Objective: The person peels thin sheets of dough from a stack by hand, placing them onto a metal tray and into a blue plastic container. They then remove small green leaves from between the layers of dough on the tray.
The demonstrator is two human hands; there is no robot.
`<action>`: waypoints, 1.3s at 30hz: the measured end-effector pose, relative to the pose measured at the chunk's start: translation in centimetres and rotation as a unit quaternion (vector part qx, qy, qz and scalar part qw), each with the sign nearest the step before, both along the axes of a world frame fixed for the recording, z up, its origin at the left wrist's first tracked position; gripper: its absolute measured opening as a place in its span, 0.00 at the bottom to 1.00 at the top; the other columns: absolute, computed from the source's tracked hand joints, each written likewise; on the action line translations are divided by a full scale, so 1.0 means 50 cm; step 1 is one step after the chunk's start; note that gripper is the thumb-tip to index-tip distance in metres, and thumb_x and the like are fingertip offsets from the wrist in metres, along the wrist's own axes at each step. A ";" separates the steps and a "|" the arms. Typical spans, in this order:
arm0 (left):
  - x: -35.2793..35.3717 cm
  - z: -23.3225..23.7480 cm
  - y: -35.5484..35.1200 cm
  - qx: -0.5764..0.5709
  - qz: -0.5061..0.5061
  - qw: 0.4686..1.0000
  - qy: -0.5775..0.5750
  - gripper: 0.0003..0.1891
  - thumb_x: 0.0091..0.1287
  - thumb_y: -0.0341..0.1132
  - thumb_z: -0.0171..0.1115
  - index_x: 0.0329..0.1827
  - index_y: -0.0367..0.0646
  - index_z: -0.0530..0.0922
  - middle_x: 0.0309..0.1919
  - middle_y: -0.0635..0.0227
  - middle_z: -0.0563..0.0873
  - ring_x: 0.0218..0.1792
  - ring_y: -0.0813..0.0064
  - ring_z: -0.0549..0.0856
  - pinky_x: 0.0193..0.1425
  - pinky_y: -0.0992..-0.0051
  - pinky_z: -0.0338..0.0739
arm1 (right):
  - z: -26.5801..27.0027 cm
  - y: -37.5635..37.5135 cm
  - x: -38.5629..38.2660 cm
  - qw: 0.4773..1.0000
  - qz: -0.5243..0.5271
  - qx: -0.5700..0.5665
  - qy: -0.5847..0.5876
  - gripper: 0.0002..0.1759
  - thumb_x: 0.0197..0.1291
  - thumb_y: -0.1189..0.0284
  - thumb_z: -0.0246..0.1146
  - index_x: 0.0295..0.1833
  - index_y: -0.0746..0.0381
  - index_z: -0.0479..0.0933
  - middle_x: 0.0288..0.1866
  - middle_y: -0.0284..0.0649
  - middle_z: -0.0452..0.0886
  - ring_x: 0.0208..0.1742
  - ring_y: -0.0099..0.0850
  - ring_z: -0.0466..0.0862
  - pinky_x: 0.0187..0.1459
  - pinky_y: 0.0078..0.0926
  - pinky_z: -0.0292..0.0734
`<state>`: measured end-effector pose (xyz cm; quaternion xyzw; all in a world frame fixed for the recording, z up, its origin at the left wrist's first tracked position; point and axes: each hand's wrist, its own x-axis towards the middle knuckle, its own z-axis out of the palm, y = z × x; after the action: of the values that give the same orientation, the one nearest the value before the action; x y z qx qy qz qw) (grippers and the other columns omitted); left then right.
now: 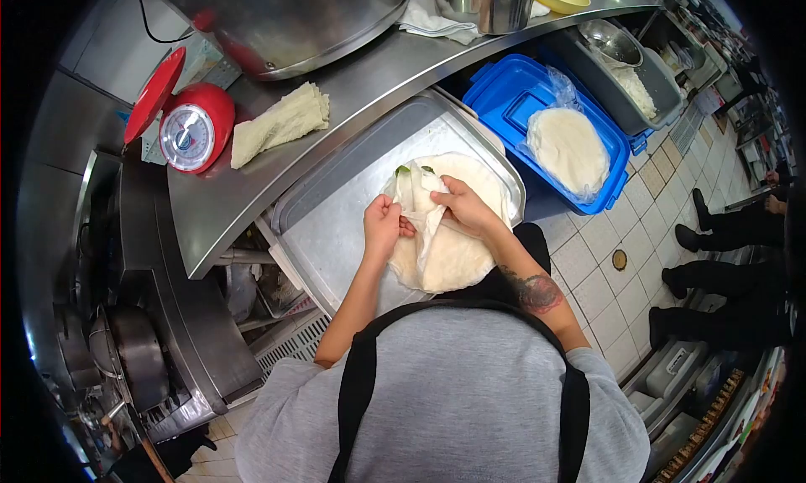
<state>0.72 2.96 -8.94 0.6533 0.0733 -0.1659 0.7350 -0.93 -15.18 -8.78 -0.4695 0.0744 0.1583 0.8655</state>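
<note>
Flatbread [457,261] lies round and pale on a metal tray [336,223], its upper part folded up into a narrow flap, with bits of green filling [404,171] showing at the top edge. The left hand [384,224] has its fingers [406,228] curled nearly closed, pinching the left side of the folded flap. The right hand [463,208] comes over from the other side, its fingers [438,199] bent and pressed together on the fold, gripping the dough from above. The flap runs between the two hands, and the unfolded rest of the round spreads below and beside them, toward the person's grey top. The tray sits just below the edge of a curved steel surface [252,193], which carries a red kitchen scale [191,133] and a folded cream cloth [281,124] beside it. To the right of the tray, a bagged stack of rounds [569,147] in clear plastic rests on a blue lid [504,93]. Farther right, other people's dark legs and shoes [722,231] stand on the tiled floor [604,265]
</note>
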 end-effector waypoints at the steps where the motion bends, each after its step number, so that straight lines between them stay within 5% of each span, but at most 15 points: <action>1: -0.002 0.001 0.000 0.003 0.004 1.000 -0.001 0.03 0.65 0.26 0.53 0.33 0.40 0.70 0.21 0.65 0.79 0.17 0.76 0.79 0.20 0.77 0.78 | -0.007 -0.001 0.002 1.000 0.003 -0.011 -0.008 0.15 0.66 0.77 0.57 0.56 0.69 0.69 0.48 0.42 0.80 0.47 0.31 0.83 0.49 0.28 0.81; 3: -0.015 0.008 -0.007 0.194 0.014 0.957 -0.216 0.03 0.62 0.25 0.57 0.36 0.39 0.72 0.24 0.64 0.80 0.21 0.74 0.81 0.25 0.74 0.78 | -0.032 -0.004 0.009 0.999 0.009 -0.032 -0.022 0.15 0.65 0.76 0.59 0.55 0.68 0.71 0.47 0.42 0.80 0.44 0.30 0.83 0.45 0.27 0.81; 7: -0.033 0.104 -0.032 0.409 0.011 0.727 -0.551 0.09 0.56 0.25 0.64 0.40 0.39 0.76 0.30 0.64 0.81 0.28 0.68 0.82 0.35 0.70 0.77 | -0.028 -0.005 0.010 0.956 0.039 -0.275 -0.093 0.13 0.61 0.70 0.64 0.45 0.68 0.76 0.35 0.41 0.82 0.35 0.25 0.82 0.36 0.24 0.78; 11: -0.033 0.092 -0.024 0.314 -0.133 0.884 -0.320 0.05 0.56 0.26 0.62 0.36 0.39 0.78 0.36 0.61 0.82 0.34 0.59 0.81 0.43 0.60 0.76 | -0.004 0.007 -0.001 0.913 0.011 -0.374 -0.162 0.13 0.57 0.68 0.67 0.37 0.68 0.76 0.26 0.43 0.81 0.29 0.25 0.80 0.31 0.26 0.75; 15: -0.012 0.040 0.026 0.404 -0.188 0.851 -0.279 0.04 0.60 0.32 0.59 0.35 0.43 0.78 0.34 0.67 0.82 0.35 0.62 0.82 0.39 0.62 0.74 | 0.032 -0.012 -0.025 0.866 0.001 -0.461 -0.192 0.08 0.60 0.74 0.63 0.40 0.68 0.74 0.26 0.37 0.79 0.22 0.21 0.78 0.24 0.21 0.72; 16: -0.014 0.043 0.031 0.396 -0.191 0.855 -0.276 0.04 0.61 0.34 0.59 0.35 0.44 0.78 0.34 0.68 0.81 0.36 0.64 0.83 0.38 0.62 0.73 | 0.053 -0.013 -0.035 0.900 0.005 -0.410 -0.146 0.08 0.61 0.75 0.62 0.41 0.68 0.73 0.25 0.38 0.78 0.20 0.23 0.79 0.23 0.22 0.74; 25: -0.020 0.034 0.040 0.400 -0.188 0.853 -0.278 0.03 0.59 0.31 0.62 0.35 0.47 0.79 0.34 0.71 0.80 0.37 0.69 0.83 0.41 0.63 0.71 | 0.098 -0.138 -0.097 0.878 -0.080 -0.465 -0.081 0.10 0.61 0.74 0.63 0.46 0.67 0.74 0.29 0.32 0.77 0.24 0.18 0.76 0.23 0.21 0.73; 29: -0.017 0.032 0.046 0.365 -0.192 0.870 -0.271 0.04 0.57 0.31 0.64 0.35 0.46 0.80 0.34 0.69 0.81 0.38 0.68 0.83 0.42 0.61 0.73 | 0.067 -0.250 -0.137 0.863 -0.179 -0.461 -0.102 0.12 0.62 0.73 0.62 0.48 0.67 0.74 0.34 0.31 0.78 0.30 0.17 0.76 0.28 0.17 0.72; 31: -0.017 0.033 0.048 0.369 -0.195 0.868 -0.268 0.05 0.56 0.31 0.65 0.35 0.45 0.80 0.35 0.68 0.81 0.39 0.67 0.82 0.42 0.62 0.74 | 0.071 -0.288 -0.165 0.893 -0.174 -0.410 -0.073 0.14 0.62 0.74 0.61 0.51 0.69 0.74 0.42 0.36 0.80 0.41 0.21 0.78 0.43 0.21 0.74; 36: -0.041 0.090 -0.002 0.424 -0.179 0.817 -0.348 0.07 0.55 0.30 0.67 0.36 0.42 0.79 0.38 0.62 0.81 0.44 0.60 0.81 0.47 0.63 0.75 | -0.040 -0.254 -0.194 0.878 -0.262 -0.398 -0.052 0.16 0.62 0.72 0.63 0.50 0.71 0.74 0.44 0.42 0.82 0.42 0.25 0.80 0.45 0.24 0.76; 39: -0.071 0.134 -0.075 0.326 -0.194 0.831 -0.406 0.10 0.56 0.31 0.67 0.40 0.40 0.79 0.43 0.59 0.80 0.49 0.56 0.80 0.53 0.60 0.73 | -0.002 -0.204 -0.193 0.914 -0.170 -0.365 -0.045 0.19 0.62 0.69 0.64 0.53 0.70 0.74 0.46 0.43 0.82 0.44 0.25 0.81 0.48 0.25 0.76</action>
<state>-2.82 -0.78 -2.22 0.8646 -0.3100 0.0086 0.3954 -10.56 -25.36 -8.88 -0.7395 0.1666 -0.0503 0.6503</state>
